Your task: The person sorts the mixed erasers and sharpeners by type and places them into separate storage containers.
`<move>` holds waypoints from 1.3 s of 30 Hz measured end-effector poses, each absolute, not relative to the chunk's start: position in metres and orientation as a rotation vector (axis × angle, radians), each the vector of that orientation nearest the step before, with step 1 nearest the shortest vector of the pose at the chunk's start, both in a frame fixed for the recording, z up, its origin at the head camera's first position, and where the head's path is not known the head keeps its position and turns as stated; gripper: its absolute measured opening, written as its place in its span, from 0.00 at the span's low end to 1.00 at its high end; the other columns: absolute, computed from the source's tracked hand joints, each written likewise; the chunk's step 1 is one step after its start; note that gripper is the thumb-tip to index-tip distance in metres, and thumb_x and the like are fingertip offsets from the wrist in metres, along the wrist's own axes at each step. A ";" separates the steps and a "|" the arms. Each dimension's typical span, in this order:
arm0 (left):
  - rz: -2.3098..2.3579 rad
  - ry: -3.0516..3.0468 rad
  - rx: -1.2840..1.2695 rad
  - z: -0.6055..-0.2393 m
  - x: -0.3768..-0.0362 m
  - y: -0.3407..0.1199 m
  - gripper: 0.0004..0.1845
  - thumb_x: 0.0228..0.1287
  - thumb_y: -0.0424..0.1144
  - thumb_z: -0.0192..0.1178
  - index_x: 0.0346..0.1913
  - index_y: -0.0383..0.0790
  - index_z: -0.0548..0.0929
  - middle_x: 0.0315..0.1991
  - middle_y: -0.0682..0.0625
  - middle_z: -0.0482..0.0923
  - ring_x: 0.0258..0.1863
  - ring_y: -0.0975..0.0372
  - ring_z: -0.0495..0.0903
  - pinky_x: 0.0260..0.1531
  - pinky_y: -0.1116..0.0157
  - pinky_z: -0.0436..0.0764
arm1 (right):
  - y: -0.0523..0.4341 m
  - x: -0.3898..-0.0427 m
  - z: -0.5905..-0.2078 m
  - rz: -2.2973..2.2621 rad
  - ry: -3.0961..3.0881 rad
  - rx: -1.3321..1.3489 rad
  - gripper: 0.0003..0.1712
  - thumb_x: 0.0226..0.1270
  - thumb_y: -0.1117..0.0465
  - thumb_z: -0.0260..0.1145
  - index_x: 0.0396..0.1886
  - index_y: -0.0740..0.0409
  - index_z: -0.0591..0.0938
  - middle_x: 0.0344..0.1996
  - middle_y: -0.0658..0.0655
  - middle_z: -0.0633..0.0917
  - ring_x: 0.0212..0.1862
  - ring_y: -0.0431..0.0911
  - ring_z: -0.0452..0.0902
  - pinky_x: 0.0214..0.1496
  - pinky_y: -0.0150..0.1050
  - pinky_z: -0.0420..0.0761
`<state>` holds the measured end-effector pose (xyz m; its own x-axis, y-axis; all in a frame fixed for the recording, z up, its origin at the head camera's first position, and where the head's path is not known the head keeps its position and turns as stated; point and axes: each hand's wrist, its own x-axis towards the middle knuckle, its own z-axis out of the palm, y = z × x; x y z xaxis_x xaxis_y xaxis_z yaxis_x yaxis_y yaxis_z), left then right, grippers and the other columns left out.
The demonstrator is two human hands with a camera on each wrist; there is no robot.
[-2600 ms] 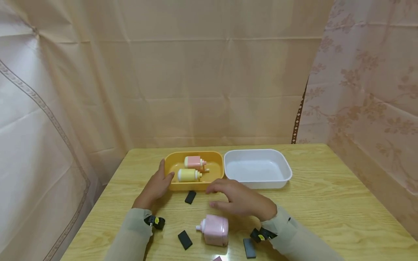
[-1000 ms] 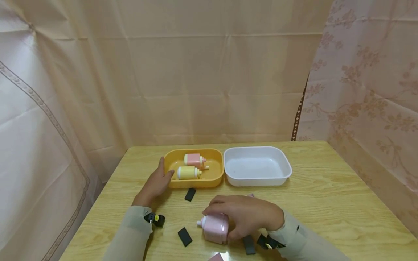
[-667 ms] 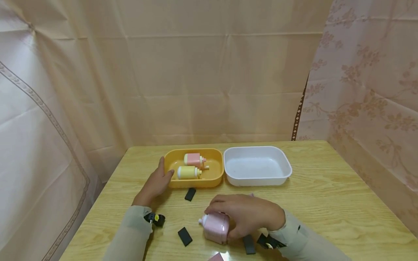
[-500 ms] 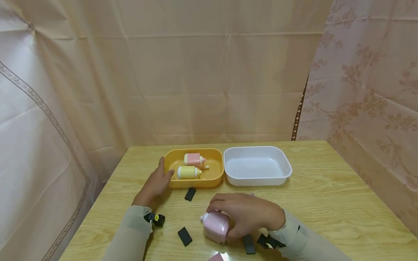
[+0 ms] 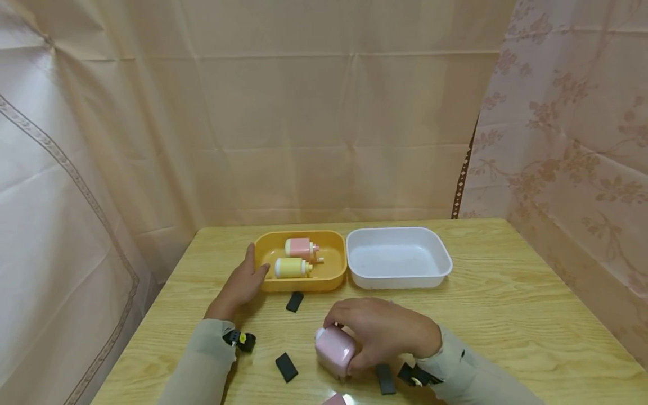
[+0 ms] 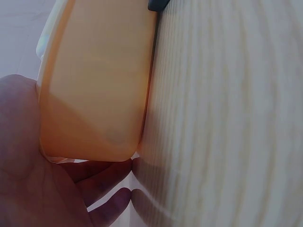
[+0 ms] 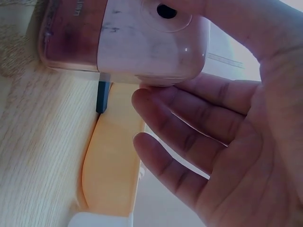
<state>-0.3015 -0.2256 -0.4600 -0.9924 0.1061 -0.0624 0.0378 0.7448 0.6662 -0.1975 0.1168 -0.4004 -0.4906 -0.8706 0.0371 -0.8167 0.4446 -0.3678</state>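
My right hand (image 5: 377, 326) pinches a pink pencil sharpener (image 5: 335, 350) between thumb and fingers, low over the table's front part. In the right wrist view the sharpener (image 7: 137, 42) shows a round dark hole and a reddish see-through section. Its white crank side is mostly hidden in the head view. My left hand (image 5: 242, 284) holds the left end of the orange tray (image 5: 331, 284), thumb at the rim and fingers around the outside. Inside that tray lie a yellow sharpener (image 5: 291, 268) and a coral-pink sharpener (image 5: 298, 247), both on their sides.
A white tray (image 5: 405, 281) stands against the orange one's right side. Flat black blocks lie on the table: one block (image 5: 295, 302) before the orange tray, another block (image 5: 287, 367) left of the sharpener, and a grey-black block (image 5: 386, 379) by my right wrist. A pink piece (image 5: 335, 400) shows at the bottom edge.
My right hand came down from near the orange tray's front and took hold of the pink pencil sharpener. The sharpener has since turned and tipped, its white tip passing from view. My left hand stays put.
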 end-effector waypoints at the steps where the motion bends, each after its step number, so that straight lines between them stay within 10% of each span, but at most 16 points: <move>1: 1.081 2.845 0.116 -0.460 -0.301 -0.225 0.45 0.82 0.54 0.42 0.83 0.41 0.26 0.83 0.33 0.44 0.81 0.39 0.50 0.78 0.40 0.52 | 0.117 -0.198 -0.400 -0.512 2.537 -1.494 0.36 0.53 0.39 0.81 0.60 0.43 0.80 0.54 0.38 0.82 0.49 0.33 0.78 0.53 0.30 0.80; 39: 1.098 2.838 0.128 -0.463 -0.303 -0.227 0.45 0.82 0.52 0.42 0.82 0.43 0.25 0.83 0.34 0.43 0.81 0.40 0.50 0.78 0.41 0.52 | 0.117 -0.205 -0.390 -0.541 2.804 -1.540 0.41 0.45 0.39 0.85 0.59 0.45 0.80 0.53 0.41 0.83 0.49 0.35 0.76 0.52 0.34 0.80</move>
